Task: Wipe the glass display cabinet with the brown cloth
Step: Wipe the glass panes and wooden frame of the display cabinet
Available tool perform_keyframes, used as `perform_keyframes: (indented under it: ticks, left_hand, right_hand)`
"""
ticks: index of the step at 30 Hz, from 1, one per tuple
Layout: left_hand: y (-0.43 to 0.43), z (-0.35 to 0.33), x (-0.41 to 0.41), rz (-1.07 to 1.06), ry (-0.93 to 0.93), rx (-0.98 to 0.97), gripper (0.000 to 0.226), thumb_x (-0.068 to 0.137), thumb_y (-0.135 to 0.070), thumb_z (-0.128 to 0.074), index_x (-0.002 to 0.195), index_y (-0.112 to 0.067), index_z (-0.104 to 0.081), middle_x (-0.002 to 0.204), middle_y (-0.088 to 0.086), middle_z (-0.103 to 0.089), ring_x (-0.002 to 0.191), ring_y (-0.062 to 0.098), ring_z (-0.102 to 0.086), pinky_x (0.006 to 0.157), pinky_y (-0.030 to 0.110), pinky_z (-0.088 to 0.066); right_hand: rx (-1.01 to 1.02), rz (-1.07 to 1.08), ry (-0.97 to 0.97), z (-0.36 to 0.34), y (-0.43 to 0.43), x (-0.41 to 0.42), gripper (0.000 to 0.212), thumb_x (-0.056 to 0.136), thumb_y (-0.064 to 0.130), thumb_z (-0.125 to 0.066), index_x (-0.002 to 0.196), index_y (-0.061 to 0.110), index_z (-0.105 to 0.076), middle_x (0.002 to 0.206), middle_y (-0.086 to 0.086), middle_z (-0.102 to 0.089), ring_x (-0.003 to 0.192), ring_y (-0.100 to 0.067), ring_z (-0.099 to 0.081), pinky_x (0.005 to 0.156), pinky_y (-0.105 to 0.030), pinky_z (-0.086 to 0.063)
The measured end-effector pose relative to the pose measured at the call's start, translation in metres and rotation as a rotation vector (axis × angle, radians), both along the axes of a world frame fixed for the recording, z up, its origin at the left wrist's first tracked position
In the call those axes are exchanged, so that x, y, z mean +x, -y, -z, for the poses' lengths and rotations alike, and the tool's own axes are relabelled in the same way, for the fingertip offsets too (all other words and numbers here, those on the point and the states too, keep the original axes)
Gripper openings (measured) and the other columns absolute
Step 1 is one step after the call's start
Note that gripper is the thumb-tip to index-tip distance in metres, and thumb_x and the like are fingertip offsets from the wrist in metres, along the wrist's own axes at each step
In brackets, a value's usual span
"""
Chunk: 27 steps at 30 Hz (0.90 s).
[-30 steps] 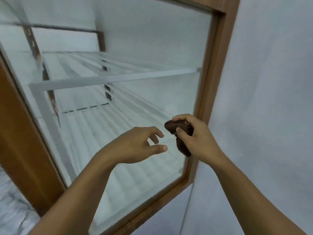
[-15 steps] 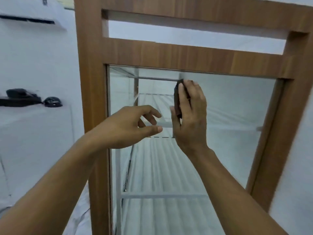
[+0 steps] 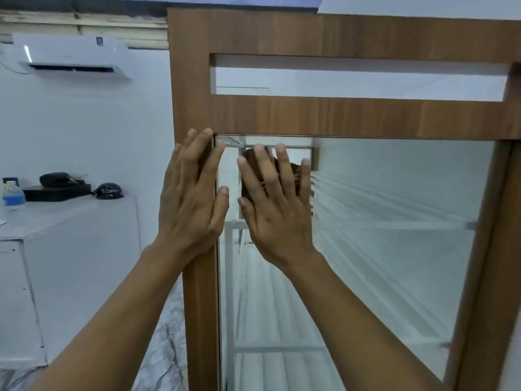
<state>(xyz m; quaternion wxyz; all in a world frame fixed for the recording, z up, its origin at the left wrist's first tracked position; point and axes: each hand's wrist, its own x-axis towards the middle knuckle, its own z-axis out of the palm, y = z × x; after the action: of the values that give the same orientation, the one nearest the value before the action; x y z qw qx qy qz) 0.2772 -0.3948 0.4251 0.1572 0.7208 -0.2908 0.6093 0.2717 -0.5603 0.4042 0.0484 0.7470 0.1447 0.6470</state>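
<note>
The glass display cabinet (image 3: 332,117) has a wooden frame and a large glass front pane (image 3: 394,221). My right hand (image 3: 275,204) lies flat with spread fingers, pressing the brown cloth (image 3: 249,159) against the pane's upper left corner. The cloth shows only between and above the fingers. My left hand (image 3: 191,198) rests open and flat on the left wooden upright, fingertips near the pane's top corner. Glass shelves show inside the cabinet.
A white low cabinet (image 3: 64,249) stands at the left with a black box (image 3: 56,190), a dark round object (image 3: 108,190) and a plastic bottle (image 3: 12,194) on it. An air conditioner (image 3: 73,56) hangs on the white wall.
My view rose from the pane's lower corner to its top. My right hand carried the cloth up to the upper left corner and flattened on it. My left hand moved onto the frame.
</note>
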Motion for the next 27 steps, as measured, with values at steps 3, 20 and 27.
perform_keyframes:
  ticks: [3, 20, 27]
  left_hand:
    - [0.000, 0.001, 0.000, -0.015, 0.004, -0.014, 0.062, 0.091, -0.021, -0.043, 0.150, -0.002, -0.038, 0.160, 0.016, -0.028, 0.153, 0.029, -0.016, 0.128, 0.039, -0.007]
    - [-0.001, 0.046, 0.005, 0.111, -0.024, -0.123, 0.063, 0.088, -0.015, -0.054, 0.148, -0.004, -0.040, 0.157, 0.014, -0.021, 0.155, 0.031, -0.010, 0.127, 0.035, -0.012]
    - [-0.002, 0.056, 0.000, 0.219, -0.053, -0.195, 0.050, 0.095, -0.018, -0.040, 0.141, -0.003, -0.052, 0.156, 0.015, -0.023, 0.153, 0.038, -0.015, 0.127, 0.037, -0.014]
  right_hand:
    - [0.128, 0.085, 0.032, 0.018, 0.050, -0.004, 0.060, 0.102, 0.035, -0.042, 0.157, 0.022, -0.024, 0.165, -0.007, -0.019, 0.152, -0.035, -0.013, 0.123, -0.057, -0.001]
    - [0.655, 0.037, 0.114, -0.006, 0.067, -0.005, 0.070, 0.095, 0.027, -0.049, 0.156, 0.009, -0.020, 0.164, -0.019, -0.019, 0.152, -0.042, -0.013, 0.120, -0.065, -0.012]
    - [-0.210, -0.022, -0.041, 0.065, 0.023, -0.003, 0.062, 0.099, 0.030, -0.052, 0.157, 0.026, -0.029, 0.166, -0.006, -0.021, 0.155, -0.029, -0.017, 0.123, -0.056, -0.017]
